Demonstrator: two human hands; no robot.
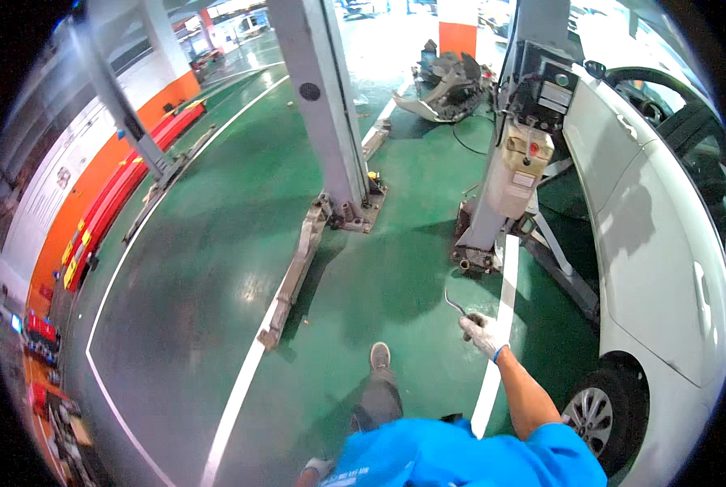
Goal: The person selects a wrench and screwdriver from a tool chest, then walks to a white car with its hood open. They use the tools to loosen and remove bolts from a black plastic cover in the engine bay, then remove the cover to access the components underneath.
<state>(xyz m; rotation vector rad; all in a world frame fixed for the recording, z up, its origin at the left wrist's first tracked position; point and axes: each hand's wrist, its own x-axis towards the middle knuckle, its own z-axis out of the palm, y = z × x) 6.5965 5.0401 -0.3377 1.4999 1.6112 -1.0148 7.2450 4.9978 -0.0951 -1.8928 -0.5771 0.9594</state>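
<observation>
A gloved hand, my right hand [481,333], grips a thin curved metal tool [452,301], its bent tip pointing up and left over the green floor. The hand is out to the right of my foot, above a white floor line. My left hand [315,467], also gloved, shows only partly at the lower edge beside my blue shirt; its fingers and anything in them are hidden. A white car [639,235] stands close on my right, with its wheel [597,412] below my right arm.
Grey lift posts [314,97] with floor arms [290,284] stand ahead; the right post [486,227] carries a control box [546,89] and plastic reservoir [517,170]. A removed bumper [440,101] and hose lie behind. Red lift beams [107,211] and tool cases [42,333] line the left.
</observation>
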